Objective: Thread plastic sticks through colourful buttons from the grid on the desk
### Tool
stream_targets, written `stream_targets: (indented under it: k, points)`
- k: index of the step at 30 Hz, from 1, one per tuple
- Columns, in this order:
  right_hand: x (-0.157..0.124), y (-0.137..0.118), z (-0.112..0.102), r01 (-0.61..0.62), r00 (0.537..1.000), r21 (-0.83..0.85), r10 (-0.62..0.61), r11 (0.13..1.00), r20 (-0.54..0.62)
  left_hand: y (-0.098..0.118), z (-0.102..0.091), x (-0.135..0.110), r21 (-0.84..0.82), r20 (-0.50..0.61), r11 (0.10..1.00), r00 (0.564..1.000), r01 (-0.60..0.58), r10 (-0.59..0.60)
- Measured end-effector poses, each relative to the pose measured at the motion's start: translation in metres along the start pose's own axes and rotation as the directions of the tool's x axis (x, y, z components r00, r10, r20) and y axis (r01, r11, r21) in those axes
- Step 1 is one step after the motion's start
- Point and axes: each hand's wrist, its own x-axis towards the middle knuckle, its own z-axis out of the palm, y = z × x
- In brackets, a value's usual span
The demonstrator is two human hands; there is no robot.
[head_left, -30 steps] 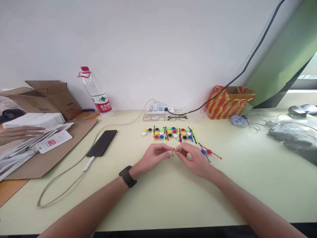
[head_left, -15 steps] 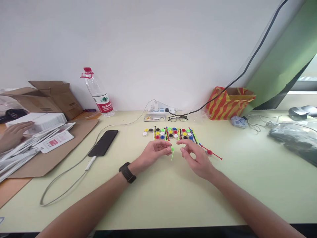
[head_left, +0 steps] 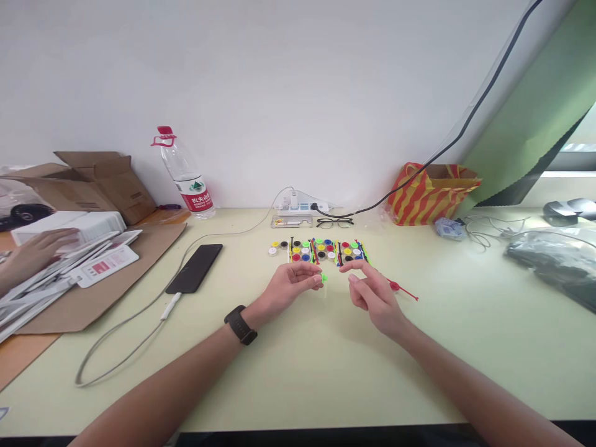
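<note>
Between the thumb and fingers of my left hand (head_left: 295, 284) is a small green plastic arrow spinner (head_left: 325, 279); its thin arrow is too faint and smeared to make out. My right hand (head_left: 375, 298) is a short way to the right, holding nothing, index finger stretched out and apart from the thumb. Beyond both hands lie rows of coloured round discs (head_left: 321, 255) with bundles of thin plastic arrows (head_left: 339, 252) between them. A red arrow on a red disc (head_left: 394, 285) rests just right of my right hand, partly covered by it.
Along the wall are a power strip (head_left: 302, 210), a clear case (head_left: 292, 221), eyeglasses (head_left: 335, 222), a water bottle (head_left: 189, 180) and a striped bag (head_left: 428, 195). A charging phone (head_left: 194, 268) lies left. Another person's hand (head_left: 40, 251) touches white items at far left.
My right hand has drawn back slightly to the right from the green spinner. Its arrow, clear and pointing down before, is now blurred. My left hand has stayed in place.
</note>
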Motion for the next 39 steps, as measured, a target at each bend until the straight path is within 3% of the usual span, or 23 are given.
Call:
stream_targets:
  k: [4, 8, 14, 23, 28, 34, 36, 39]
  points:
    - [0.004, 0.001, 0.002, 0.083, 0.992, -0.033, -0.086, 0.996, -0.089, -0.001, 0.0, 0.0, -0.007, 0.011, 1.0, 1.0, 0.006, -0.005]
    - [0.007, 0.007, 0.003, 0.129, 0.988, -0.146, -0.139, 0.981, -0.064, -0.001, 0.002, -0.001, -0.002, 0.053, 1.0, 0.999, 0.006, -0.006]
    - [0.006, 0.009, 0.003, 0.113, 0.994, -0.202, -0.109, 0.973, 0.029, -0.001, 0.005, -0.003, -0.005, 0.111, 1.0, 0.994, 0.027, -0.026]
    - [0.007, 0.007, 0.005, 0.085, 0.996, -0.234, -0.08, 0.969, 0.032, -0.001, 0.005, -0.004, -0.021, 0.15, 0.998, 0.987, 0.056, -0.052]
    - [0.004, 0.007, 0.002, 0.163, 0.978, -0.328, -0.197, 0.931, -0.074, 0.0, 0.005, -0.003, -0.006, 0.112, 0.999, 0.992, 0.052, -0.051]
    - [-0.001, 0.01, 0.005, 0.27, 0.951, -0.357, -0.305, 0.894, -0.043, -0.001, 0.004, -0.002, -0.013, 0.078, 0.999, 0.996, 0.042, -0.04]
    - [-0.001, 0.009, 0.004, 0.219, 0.968, -0.285, -0.245, 0.933, -0.058, -0.001, 0.003, -0.002, -0.014, 0.07, 0.999, 0.997, 0.035, -0.034]
    - [0.001, 0.005, -0.001, -0.039, 0.997, -0.04, 0.042, 0.998, 0.071, -0.002, 0.001, -0.002, -0.003, 0.057, 1.0, 0.998, 0.023, -0.023]
